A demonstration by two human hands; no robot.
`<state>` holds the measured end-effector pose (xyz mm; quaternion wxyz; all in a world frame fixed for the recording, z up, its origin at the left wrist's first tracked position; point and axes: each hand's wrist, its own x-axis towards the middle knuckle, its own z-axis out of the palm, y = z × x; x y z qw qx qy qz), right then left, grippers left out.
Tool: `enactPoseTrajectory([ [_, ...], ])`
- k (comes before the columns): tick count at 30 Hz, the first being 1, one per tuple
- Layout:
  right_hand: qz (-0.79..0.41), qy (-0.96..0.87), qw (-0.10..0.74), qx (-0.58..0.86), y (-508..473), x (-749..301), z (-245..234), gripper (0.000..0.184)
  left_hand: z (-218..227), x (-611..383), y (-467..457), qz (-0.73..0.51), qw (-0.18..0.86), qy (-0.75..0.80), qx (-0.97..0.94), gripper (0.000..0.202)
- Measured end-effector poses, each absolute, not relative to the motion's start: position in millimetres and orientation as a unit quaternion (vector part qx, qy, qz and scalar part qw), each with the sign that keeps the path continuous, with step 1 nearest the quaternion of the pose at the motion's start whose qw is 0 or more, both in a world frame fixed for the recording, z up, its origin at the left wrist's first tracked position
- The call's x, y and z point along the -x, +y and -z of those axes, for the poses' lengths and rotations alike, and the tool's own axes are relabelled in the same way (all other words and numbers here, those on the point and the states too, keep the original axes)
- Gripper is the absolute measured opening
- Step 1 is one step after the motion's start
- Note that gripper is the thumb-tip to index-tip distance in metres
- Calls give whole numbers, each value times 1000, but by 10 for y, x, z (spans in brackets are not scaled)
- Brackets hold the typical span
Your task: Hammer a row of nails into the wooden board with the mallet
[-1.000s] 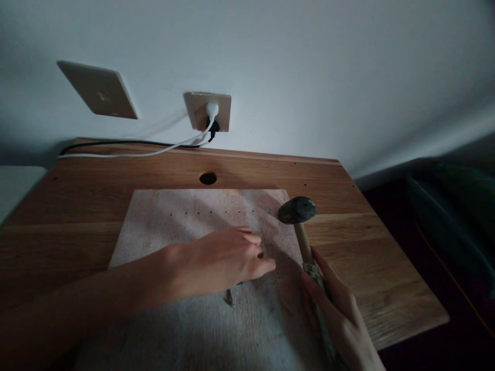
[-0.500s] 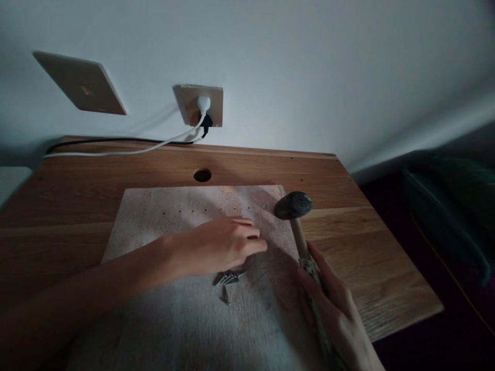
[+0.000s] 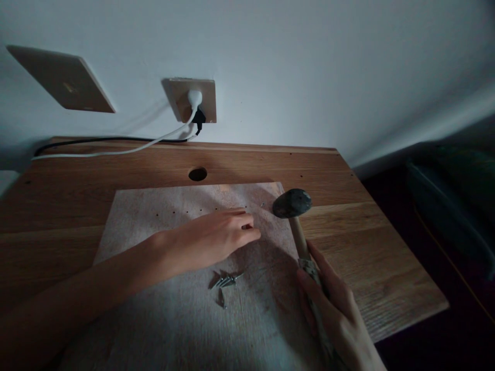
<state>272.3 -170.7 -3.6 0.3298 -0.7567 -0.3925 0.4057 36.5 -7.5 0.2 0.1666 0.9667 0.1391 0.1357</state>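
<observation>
My right hand [image 3: 334, 304] is wrapped round the handle of a rubber mallet [image 3: 292, 203], whose dark head points up and away from me over the board's right edge. Over the middle of a pale wooden board [image 3: 174, 324] is my left hand [image 3: 228, 232], its fingers curled and pinched together; whatever lies between the fingertips is hidden. Below that hand, on the board, several metal screws or nails [image 3: 226, 281] lie in a small pile, one slightly apart. A row of small holes crosses the board's far part, some of them behind my left hand.
Under the board is a brown wooden tabletop [image 3: 367, 247] with a round cable hole [image 3: 198, 174]. A wall socket [image 3: 209, 100] holds a white plug and a black plug, their cables running left along the back edge. A blank wall plate [image 3: 64, 82] is at left. Dark fabric [image 3: 444, 206] lies at right.
My left hand has moved up the board, away from the pile of metal fasteners, toward the row of holes. The mallet stays in my right hand, nearly still. The view has shifted slightly.
</observation>
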Motion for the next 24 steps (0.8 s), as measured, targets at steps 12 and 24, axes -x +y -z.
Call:
enactPoseTrajectory([
  [12,-391,-398,354,751,-1717,-2715,64,76,-46,-471,-122,-148,388,131,-900,23],
  [24,-380,-438,348,737,-1714,-2816,125,68,-29,-542,-55,-183,345,145,-909,13],
])
